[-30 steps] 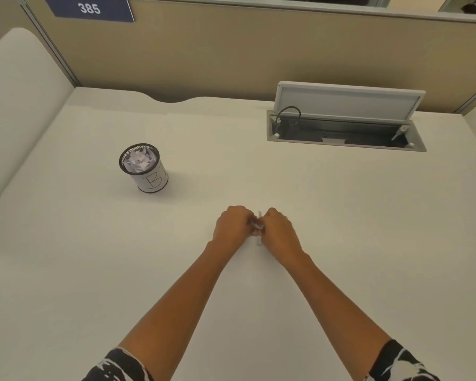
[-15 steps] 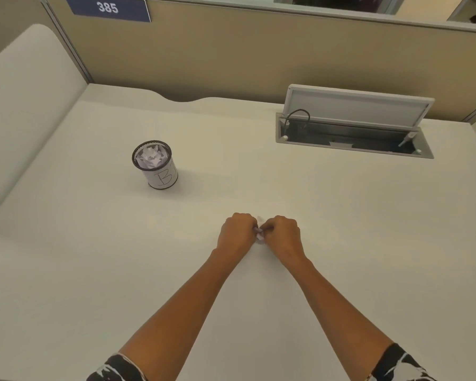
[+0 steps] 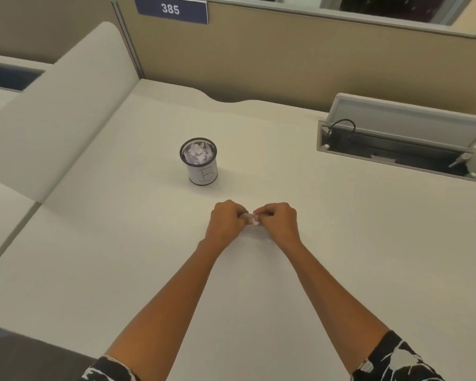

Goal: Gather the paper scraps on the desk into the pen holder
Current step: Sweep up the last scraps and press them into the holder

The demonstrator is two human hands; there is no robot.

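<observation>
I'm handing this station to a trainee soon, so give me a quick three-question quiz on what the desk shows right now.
1. True or false: the pen holder is empty.
2. What do the left hand and right hand pinch between them? A) a pen B) a paper scrap C) a cable
3. Fill in: the letter written on the pen holder is ___.

Key: 1 false, it holds crumpled scraps; 2 B; 3 B.
</observation>
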